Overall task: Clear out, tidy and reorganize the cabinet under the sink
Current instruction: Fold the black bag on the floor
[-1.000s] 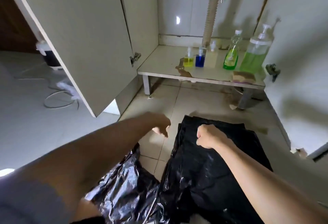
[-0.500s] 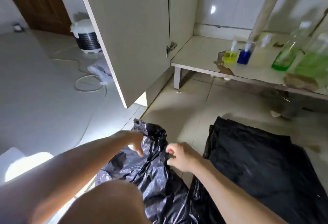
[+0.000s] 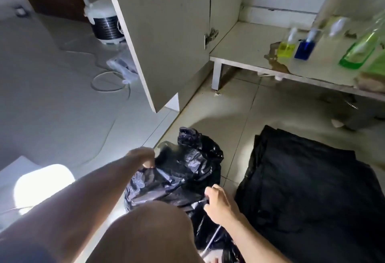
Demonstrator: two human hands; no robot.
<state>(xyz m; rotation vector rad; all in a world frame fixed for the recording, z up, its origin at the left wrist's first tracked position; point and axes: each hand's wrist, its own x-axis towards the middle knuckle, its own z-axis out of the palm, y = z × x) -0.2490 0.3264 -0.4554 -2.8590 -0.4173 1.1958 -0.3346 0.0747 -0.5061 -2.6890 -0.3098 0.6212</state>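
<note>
While the fingers of the left hand [image 3: 143, 157] were pinched on the far edge of a crumpled black plastic bag [image 3: 187, 171], its near edge was gripped by the curled fingers of the right hand [image 3: 218, 202]. The bag was held low over the tiled floor [image 3: 225, 125], just beside a flat stack of black bags [image 3: 312, 189]. Beyond, small yellow [image 3: 286, 49] and blue [image 3: 304, 50] bottles were seen on the cabinet shelf [image 3: 245, 50], behind the open door [image 3: 166, 33].

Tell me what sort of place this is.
Probably a home kitchen floor at an open under-sink cabinet: a drain hose drops to a shelf of detergent bottles, with a rice cooker nearby.
</note>
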